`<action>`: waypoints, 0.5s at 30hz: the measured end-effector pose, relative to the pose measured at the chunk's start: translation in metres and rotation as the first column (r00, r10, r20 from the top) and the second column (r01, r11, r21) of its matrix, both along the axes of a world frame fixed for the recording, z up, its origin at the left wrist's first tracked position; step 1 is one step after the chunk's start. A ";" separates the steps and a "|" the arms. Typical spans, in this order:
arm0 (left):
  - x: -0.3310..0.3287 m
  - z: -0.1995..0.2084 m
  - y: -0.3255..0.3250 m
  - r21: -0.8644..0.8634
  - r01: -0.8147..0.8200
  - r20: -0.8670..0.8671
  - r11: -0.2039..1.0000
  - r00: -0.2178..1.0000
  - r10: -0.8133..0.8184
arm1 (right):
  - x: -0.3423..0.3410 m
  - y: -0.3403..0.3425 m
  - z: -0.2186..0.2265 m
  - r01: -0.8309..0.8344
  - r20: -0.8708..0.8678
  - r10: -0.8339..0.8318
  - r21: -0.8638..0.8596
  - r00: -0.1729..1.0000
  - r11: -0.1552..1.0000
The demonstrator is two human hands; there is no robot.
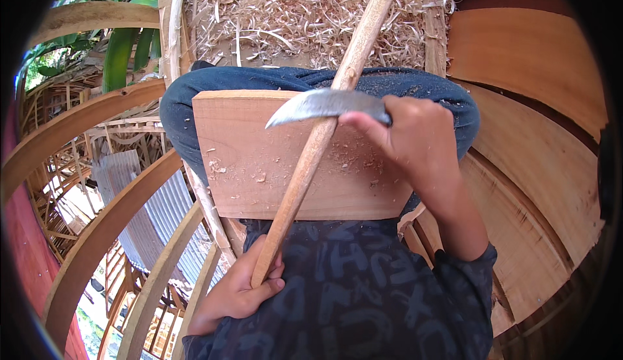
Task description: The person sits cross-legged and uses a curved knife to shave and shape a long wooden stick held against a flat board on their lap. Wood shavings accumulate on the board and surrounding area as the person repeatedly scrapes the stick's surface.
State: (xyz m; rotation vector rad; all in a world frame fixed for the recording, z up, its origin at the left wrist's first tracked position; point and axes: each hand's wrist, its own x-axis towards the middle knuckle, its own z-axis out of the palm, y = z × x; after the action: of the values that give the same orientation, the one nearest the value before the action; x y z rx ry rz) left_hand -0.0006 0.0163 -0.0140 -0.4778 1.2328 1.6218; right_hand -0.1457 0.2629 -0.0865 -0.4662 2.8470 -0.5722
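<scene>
A long pale wooden stick (pixel 310 150) slants from my waist up past my knees. Its lower end is in my left hand (pixel 245 287), whose fingers are wrapped round it. My right hand (pixel 418 133) grips a curved knife (pixel 318 105) with a broad grey blade; the handle is hidden in the fist. The blade lies across the stick, its tip pointing left. Beneath both, a flat wooden board (pixel 259 159) rests on my lap, dotted with small shavings. My thumb lies along the back end of the blade.
Curly wood shavings (pixel 272 10) cover the floor beyond my crossed legs (pixel 178 117). Curved wooden ribs (pixel 104 230) stand at the left, with corrugated sheets (pixel 172 207) outside below them. Wide curved planks (pixel 519 185) form the wall at the right.
</scene>
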 end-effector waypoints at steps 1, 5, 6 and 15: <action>-0.002 0.001 0.001 -0.005 -0.008 0.009 1.000 1.000 0.009 | 0.008 -0.003 0.006 -0.030 0.002 0.030 -0.033 1.000 0.999; 0.004 0.002 0.000 -0.021 -0.056 0.037 0.998 0.998 0.057 | -0.014 0.008 -0.011 0.005 -0.069 -0.006 -0.012 0.998 1.000; 0.005 0.000 -0.003 -0.016 -0.069 0.042 0.998 0.997 0.069 | -0.031 0.018 -0.016 0.016 -0.099 -0.014 0.021 0.995 1.000; 0.004 0.001 -0.002 0.024 -0.118 0.075 0.993 0.990 0.116 | -0.031 0.020 -0.012 0.016 -0.090 -0.009 0.078 0.996 0.997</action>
State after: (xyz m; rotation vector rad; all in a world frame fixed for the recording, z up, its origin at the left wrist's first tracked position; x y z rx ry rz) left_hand 0.0037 0.0142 -0.0134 -0.5966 1.1442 1.7028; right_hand -0.1770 0.2826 -0.0990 -0.4716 2.9466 -0.4509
